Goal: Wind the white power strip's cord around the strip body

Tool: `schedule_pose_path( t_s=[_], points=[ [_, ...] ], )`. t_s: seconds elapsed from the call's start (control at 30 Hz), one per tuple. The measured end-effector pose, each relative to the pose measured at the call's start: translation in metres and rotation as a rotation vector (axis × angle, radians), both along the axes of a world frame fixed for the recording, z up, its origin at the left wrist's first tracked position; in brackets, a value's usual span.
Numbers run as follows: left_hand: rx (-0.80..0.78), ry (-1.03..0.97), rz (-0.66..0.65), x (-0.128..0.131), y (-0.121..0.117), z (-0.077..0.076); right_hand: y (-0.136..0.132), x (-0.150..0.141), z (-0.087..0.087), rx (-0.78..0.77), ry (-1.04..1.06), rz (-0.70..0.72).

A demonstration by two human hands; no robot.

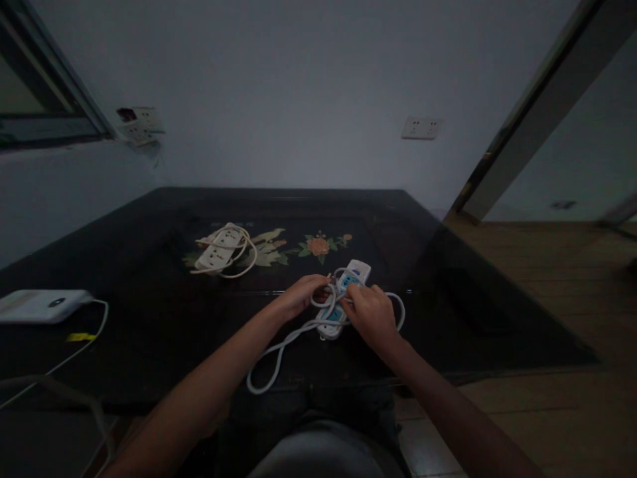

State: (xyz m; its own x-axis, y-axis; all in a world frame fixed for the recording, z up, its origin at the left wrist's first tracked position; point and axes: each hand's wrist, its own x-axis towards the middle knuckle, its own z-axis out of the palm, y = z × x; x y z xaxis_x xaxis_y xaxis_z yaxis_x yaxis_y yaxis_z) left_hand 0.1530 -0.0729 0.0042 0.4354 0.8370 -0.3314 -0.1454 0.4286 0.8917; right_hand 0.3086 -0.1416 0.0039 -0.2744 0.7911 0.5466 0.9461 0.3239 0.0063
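A white power strip with blue socket panels (328,330) lies tilted on the dark table near its front edge. Its white cord (263,390) loops loosely over the strip and out to both sides. My left hand (304,294) is closed at the strip's left side, fingers pinching part of the cord. Over the strip's right side, my right hand (371,312) is closed too, its thumb and fingertips gripping the cord above the sockets. The fingers partly hide where the cord crosses itself.
Further back on the table (308,199), left of a painted flower, rests a second white power strip (219,252) wrapped in its cord. A white box-like device (44,307) with a cable lies at far left. Wall outlets (421,128) sit behind the table.
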Motion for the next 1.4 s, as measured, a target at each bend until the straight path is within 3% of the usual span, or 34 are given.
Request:
schedule_pose_path(
  t_s=[0.1, 0.23, 0.3, 0.33, 0.4, 0.5, 0.67, 0.9, 1.07, 1.23, 1.4],
  points=[
    [0.008, -0.006, -0.068, -0.004, 0.003, 0.004, -0.002, 0.005, 0.010, -0.124, 0.047, 0.045],
    [0.038, -0.006, -0.123, -0.008, 0.006, 0.008, 0.013, 0.029, 0.027, -0.247, 0.356, 0.209],
    [0.056, 0.006, -0.141, -0.009, 0.008, 0.008, 0.032, 0.045, 0.031, -0.217, 0.489, 0.122],
    [0.066, 0.014, -0.145, -0.009, 0.009, 0.008, 0.042, 0.052, 0.030, -0.221, 0.534, 0.027],
    [0.081, 0.033, -0.148, -0.010, 0.010, 0.006, 0.062, 0.062, 0.024, -0.413, 0.644, -0.070],
    [0.094, 0.055, -0.159, -0.012, 0.012, 0.004, 0.078, 0.067, 0.009, -0.633, 0.700, 0.007],
    [0.088, 0.049, -0.203, -0.014, 0.014, 0.004, 0.075, 0.064, -0.001, -0.818, 0.768, 0.137],
    [0.094, -0.026, -0.229, -0.020, 0.018, 0.011, 0.088, 0.072, 0.004, -0.809, 0.650, 0.233],
    [0.090, -0.080, -0.179, -0.024, 0.024, 0.010, 0.104, 0.071, -0.001, -0.931, 0.815, 0.321],
    [0.081, -0.081, -0.116, -0.026, 0.028, 0.007, 0.107, 0.067, -0.007, -0.918, 0.897, 0.345],
    [0.045, -0.076, -0.269, -0.027, 0.025, 0.009, 0.105, 0.064, -0.018, -0.822, 0.976, 0.297]
  ],
)
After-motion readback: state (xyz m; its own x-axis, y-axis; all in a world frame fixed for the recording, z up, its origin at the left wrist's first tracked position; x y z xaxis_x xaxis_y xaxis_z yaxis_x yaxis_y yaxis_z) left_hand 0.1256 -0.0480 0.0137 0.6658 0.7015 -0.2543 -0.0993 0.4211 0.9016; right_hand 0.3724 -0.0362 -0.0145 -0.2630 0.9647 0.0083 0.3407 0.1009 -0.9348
